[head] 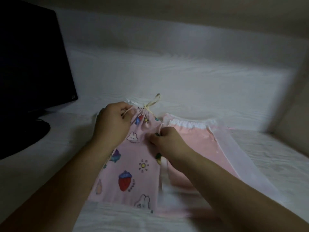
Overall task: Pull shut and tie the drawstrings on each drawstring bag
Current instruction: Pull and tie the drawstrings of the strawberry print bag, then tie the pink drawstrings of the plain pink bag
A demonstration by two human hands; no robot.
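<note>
Left hand [112, 122] pinches the printed bag's [133, 166] cord [125, 113]; right hand [164, 139] apparently grips cloth; draw both cords evenly before knotting.

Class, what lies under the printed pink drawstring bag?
The printed pink drawstring bag rests on the white sheet, its right edge overlapping a plain pink bag. Anything inside is hidden by the fabric.

Your pink bag with strawberries and bunnies [133, 166] lies flat on the white surface, its top bunched up tight, with a cream string [153, 102] looping out of the top. Just beside it on the right lies a plain pink bag [197, 141] with a white frilly top, still wide.
</note>
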